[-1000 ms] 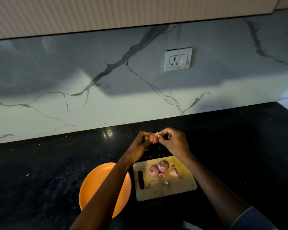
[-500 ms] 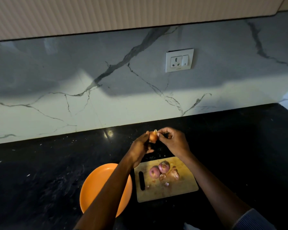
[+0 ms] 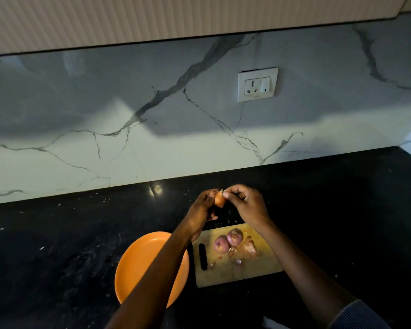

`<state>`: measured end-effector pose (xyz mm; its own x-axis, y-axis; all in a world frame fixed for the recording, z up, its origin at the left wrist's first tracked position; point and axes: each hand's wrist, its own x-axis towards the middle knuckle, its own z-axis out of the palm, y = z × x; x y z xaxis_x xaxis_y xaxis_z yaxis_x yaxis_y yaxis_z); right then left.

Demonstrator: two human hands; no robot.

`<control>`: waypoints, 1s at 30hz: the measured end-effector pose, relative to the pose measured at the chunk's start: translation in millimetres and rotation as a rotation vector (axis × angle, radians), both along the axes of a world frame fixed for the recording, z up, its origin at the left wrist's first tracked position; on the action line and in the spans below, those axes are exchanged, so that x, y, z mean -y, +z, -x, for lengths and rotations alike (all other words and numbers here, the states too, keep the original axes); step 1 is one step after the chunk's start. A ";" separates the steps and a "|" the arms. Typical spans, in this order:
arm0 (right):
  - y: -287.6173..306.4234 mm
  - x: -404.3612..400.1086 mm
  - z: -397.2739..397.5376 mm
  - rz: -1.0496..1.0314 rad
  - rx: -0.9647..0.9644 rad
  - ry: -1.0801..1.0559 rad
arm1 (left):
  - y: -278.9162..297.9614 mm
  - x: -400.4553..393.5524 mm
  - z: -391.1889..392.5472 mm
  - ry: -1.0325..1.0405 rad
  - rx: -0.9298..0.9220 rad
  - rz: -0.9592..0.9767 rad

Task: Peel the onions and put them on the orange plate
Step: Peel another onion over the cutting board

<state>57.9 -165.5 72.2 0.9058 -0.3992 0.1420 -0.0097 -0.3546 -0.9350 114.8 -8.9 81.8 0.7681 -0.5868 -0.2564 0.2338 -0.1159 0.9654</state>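
Small onion (image 3: 219, 199) sat gripped in the left hand (image 3: 201, 213), right hand (image 3: 248, 206) pinching its tip at three o'clock, above the desk (image 3: 57, 245); no writing was legible.

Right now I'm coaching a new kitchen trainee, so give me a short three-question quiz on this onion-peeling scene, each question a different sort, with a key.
1. True or false: the orange plate already holds a peeled onion.
2. How many onions lie on the cutting board?
3. Which hand grips the small onion in the air: A) left hand, B) right hand?

Key:
1. False; nothing shows on it.
2. Three, among loose peels.
3. A; the right hand pinches the skin at its tip.
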 end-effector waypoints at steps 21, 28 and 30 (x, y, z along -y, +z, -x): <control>1.2 -2.1 -1.4 0.084 -0.061 -0.007 | 4.4 5.9 -8.9 0.294 -0.217 0.177; -6.0 15.2 7.0 0.235 -0.239 0.068 | 4.5 -5.4 -12.3 0.222 -0.133 0.058; -15.4 19.5 11.4 0.316 -0.356 0.119 | 3.5 -4.3 -10.0 0.213 -0.130 0.063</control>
